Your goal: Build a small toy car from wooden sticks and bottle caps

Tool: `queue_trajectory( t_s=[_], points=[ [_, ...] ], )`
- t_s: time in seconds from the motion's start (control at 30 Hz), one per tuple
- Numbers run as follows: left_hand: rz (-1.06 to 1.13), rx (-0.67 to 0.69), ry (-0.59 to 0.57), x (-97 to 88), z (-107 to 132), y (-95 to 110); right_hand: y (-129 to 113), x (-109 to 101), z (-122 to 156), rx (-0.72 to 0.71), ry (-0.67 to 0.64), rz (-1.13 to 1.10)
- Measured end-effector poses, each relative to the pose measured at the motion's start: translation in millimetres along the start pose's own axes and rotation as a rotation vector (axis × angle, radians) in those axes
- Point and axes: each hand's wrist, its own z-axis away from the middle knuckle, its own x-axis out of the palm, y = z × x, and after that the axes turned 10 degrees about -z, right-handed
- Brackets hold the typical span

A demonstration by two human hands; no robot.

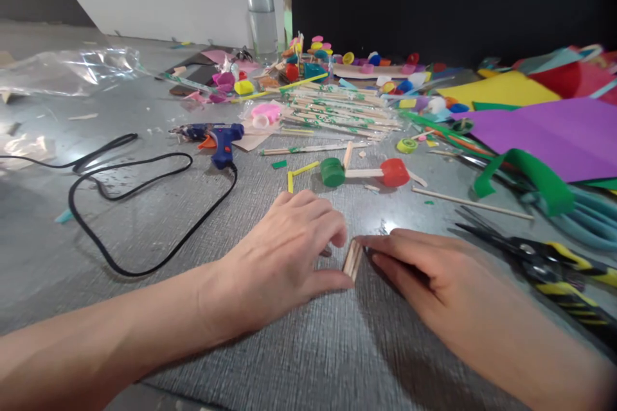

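Observation:
Both of my hands meet low on the grey table around a small bundle of short wooden sticks [352, 260]. My left hand [284, 253] pinches the bundle's left side with thumb and fingertips. From the right, my right hand [424, 276] presses its fingertips against the same sticks. Just beyond them lies a stick axle with a green cap [332, 171] and a red cap [394, 172] on its ends.
A blue glue gun [219, 138] with a looping black cord [120, 205] lies to the left. Scissors [535, 253] lie at right, near purple paper [554, 131] and a green strip [525, 176]. Wooden sticks [337, 115], bottle caps and a water bottle [261, 13] crowd the back.

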Motion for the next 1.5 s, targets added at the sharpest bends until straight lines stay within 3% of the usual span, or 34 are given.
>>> queue_trajectory(
  t_s=[0.2,0.37,0.53,1.1,1.27,1.5],
  points=[
    [0.064,0.038,-0.070,-11.3,-4.2,-10.4,6.5,-9.2,9.2,0.077,-0.002,0.043],
    [0.110,0.101,-0.048,-17.9,-4.6,-6.1,8.4,-8.6,9.4,0.012,0.018,0.016],
    [0.092,0.152,-0.006,-10.2,-1.9,-0.4,6.9,-3.7,5.9,-0.073,0.012,-0.023],
    [0.210,-0.023,-0.026,-1.7,-3.5,-1.0,2.1,-1.6,1.0,-0.029,0.003,0.022],
    [0.229,-0.022,-0.031,-3.0,-3.1,1.2,2.0,-0.5,1.7,-0.026,-0.019,0.031],
    [0.206,-0.017,-0.046,-4.5,-4.6,-3.6,8.6,-4.0,5.9,0.087,0.013,-0.077]
  ],
)
